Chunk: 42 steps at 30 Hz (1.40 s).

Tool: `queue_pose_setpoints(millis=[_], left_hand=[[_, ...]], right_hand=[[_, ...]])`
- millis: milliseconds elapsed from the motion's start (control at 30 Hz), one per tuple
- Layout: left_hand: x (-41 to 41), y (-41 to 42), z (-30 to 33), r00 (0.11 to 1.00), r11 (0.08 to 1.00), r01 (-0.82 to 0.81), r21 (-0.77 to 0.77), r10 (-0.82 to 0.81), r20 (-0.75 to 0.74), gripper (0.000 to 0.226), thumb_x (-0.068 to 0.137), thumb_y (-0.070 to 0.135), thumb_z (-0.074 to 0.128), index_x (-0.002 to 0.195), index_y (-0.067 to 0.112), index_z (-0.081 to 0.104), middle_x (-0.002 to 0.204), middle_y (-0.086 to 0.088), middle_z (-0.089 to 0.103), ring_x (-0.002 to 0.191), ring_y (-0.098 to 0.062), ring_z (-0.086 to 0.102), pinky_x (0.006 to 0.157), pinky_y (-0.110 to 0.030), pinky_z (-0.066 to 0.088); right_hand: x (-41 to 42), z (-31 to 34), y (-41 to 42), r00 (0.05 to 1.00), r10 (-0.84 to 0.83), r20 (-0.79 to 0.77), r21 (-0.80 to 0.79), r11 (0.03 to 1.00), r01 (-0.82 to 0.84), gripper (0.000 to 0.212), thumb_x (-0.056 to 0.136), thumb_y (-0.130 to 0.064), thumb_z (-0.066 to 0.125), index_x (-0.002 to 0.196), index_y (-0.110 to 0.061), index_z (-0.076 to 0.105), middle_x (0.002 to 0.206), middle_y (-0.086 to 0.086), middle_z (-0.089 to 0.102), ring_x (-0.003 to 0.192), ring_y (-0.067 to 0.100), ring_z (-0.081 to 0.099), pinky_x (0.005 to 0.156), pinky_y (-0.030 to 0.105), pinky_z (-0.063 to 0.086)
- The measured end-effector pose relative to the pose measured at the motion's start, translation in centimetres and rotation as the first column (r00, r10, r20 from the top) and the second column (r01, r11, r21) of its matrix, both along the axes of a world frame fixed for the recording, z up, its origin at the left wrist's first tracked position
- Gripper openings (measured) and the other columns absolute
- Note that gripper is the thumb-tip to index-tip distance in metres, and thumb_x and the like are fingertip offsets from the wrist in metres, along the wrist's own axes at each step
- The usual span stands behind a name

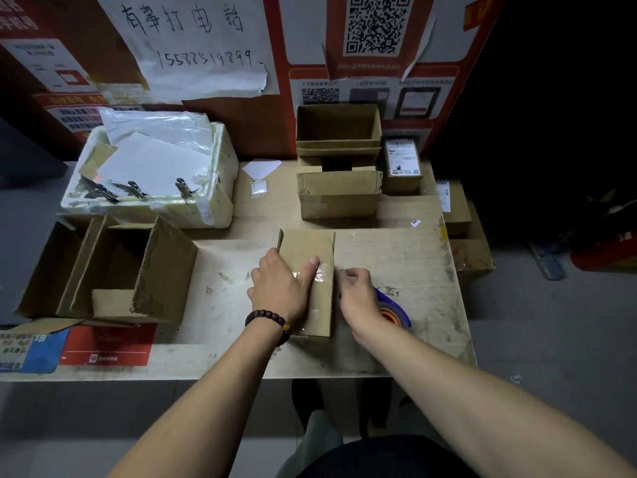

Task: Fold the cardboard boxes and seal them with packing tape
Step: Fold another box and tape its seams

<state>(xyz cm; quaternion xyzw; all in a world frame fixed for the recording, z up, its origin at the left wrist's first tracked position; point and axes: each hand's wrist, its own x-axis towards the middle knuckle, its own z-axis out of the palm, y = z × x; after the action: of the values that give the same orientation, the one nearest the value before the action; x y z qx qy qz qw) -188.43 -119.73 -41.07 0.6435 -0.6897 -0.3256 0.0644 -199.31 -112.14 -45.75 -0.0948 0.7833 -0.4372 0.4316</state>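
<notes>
1. Cardboard box (306, 250) lies near the front middle of the desk (396, 257), its far flaps standing up and a strip of clear packing tape (320, 272) shining across its top.
2. Left hand (281, 288) rests flat on the box, its grip spread wide, thumb pressing the tape down; a dark bead bracelet (267, 319) circles the wrist.
3. Right hand (356, 294) sits just beside the box's right edge, its grip curled around a blue tape dispenser (396, 308) with an orange core.
4. Open carton (113, 270) stands at the left of the desk, flaps up; I can make out nothing inside it.
5. White foam crate (213, 201) behind it holds sheets of paper and clear plastic, with metal clips on its front rim.
6. Two stacked boxes (339, 160) stand at the back; the upper one is open, its inside in shadow.
</notes>
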Motion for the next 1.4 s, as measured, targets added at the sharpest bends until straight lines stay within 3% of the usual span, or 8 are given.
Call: queue_pose_setpoints(millis=[167,300,400,500,667,933,1100,1400], left_hand=[[-0.5,0.4,0.2,0.997,0.998,-0.058,0.028,0.059,-0.058,0.065,0.095,0.061,0.056,0.131,0.009,0.046,0.14,-0.013,0.05,0.13,-0.039,0.044,0.101,-0.055,0.043],[-0.6,0.9,0.3,0.995,0.996,-0.082,0.016,0.083,-0.052,0.062,0.097,0.06,0.051,0.132,0.009,0.045,0.141,-0.012,0.051,0.129,-0.038,0.047,0.101,-0.055,0.043],[-0.5,0.6,0.5,0.995,0.995,-0.093,0.042,0.094,-0.017,0.07,0.093,0.066,0.051,0.133,0.009,0.045,0.142,-0.011,0.05,0.13,-0.038,0.047,0.1,-0.054,0.038],[-1.0,0.9,1.1,0.994,0.993,-0.105,0.06,0.103,0.038,0.086,0.077,0.082,0.058,0.126,0.011,0.047,0.134,-0.007,0.054,0.126,-0.036,0.049,0.098,-0.053,0.037],[-1.5,1.0,1.3,0.998,0.996,-0.061,0.058,0.06,0.015,0.075,0.086,0.075,0.055,0.121,0.009,0.046,0.134,-0.011,0.052,0.126,-0.036,0.047,0.098,-0.053,0.039],[-0.3,0.2,0.4,0.998,0.996,0.005,0.088,0.001,-0.066,0.053,0.101,0.05,0.051,0.127,0.004,0.046,0.139,-0.017,0.05,0.129,-0.041,0.044,0.104,-0.051,0.039],[0.4,-0.3,0.1,0.992,0.993,0.012,0.116,0.003,-0.126,0.045,0.103,0.043,0.05,0.129,0.006,0.047,0.139,-0.017,0.05,0.129,-0.04,0.043,0.097,-0.046,0.039],[0.4,-0.2,-0.3,0.988,0.994,-0.004,0.106,0.02,-0.155,0.044,0.102,0.044,0.051,0.128,0.008,0.049,0.136,-0.015,0.053,0.126,-0.038,0.046,0.094,-0.044,0.04]], right_hand=[[0.4,2.7,1.5,0.894,0.198,-0.402,-0.105,0.96,-0.26,0.029,0.106,-0.035,0.049,0.124,-0.021,0.067,0.118,-0.005,0.06,0.108,0.009,0.054,0.093,0.023,0.04],[2.0,2.6,2.4,0.774,0.423,-0.47,0.034,0.886,-0.463,0.043,0.109,-0.029,0.036,0.15,-0.021,0.047,0.142,0.0,0.054,0.132,0.015,0.045,0.114,0.035,0.039],[1.0,4.1,1.9,0.731,0.522,-0.439,0.091,0.836,-0.541,0.04,0.107,-0.022,0.037,0.145,-0.019,0.05,0.137,0.008,0.058,0.128,0.024,0.05,0.107,0.034,0.04],[-0.6,5.6,0.9,0.758,0.562,-0.331,0.144,0.824,-0.548,0.041,0.11,-0.034,0.031,0.11,-0.012,0.066,0.119,0.016,0.067,0.115,0.033,0.057,0.089,0.035,0.042],[-3.4,5.3,-1.9,0.774,0.558,-0.3,0.212,0.83,-0.516,0.047,0.103,-0.057,0.04,0.087,-0.015,0.054,0.1,0.01,0.067,0.096,0.032,0.061,0.078,0.037,0.048],[-4.5,3.9,-2.8,0.84,0.529,-0.122,0.014,0.847,-0.532,0.043,0.099,-0.046,0.05,0.073,-0.012,0.058,0.063,0.016,0.061,0.052,0.032,0.064,0.056,0.041,0.052],[-3.7,3.8,-1.4,0.85,0.527,-0.018,-0.022,0.849,-0.527,0.052,0.084,-0.066,0.064,0.073,-0.017,0.055,0.06,0.004,0.056,0.05,0.02,0.057,0.05,0.029,0.047],[-3.5,2.3,0.7,0.859,0.501,0.105,-0.128,0.864,-0.488,0.036,0.101,-0.045,0.061,0.089,-0.011,0.062,0.064,0.001,0.054,0.053,0.013,0.051,0.056,0.028,0.046]])
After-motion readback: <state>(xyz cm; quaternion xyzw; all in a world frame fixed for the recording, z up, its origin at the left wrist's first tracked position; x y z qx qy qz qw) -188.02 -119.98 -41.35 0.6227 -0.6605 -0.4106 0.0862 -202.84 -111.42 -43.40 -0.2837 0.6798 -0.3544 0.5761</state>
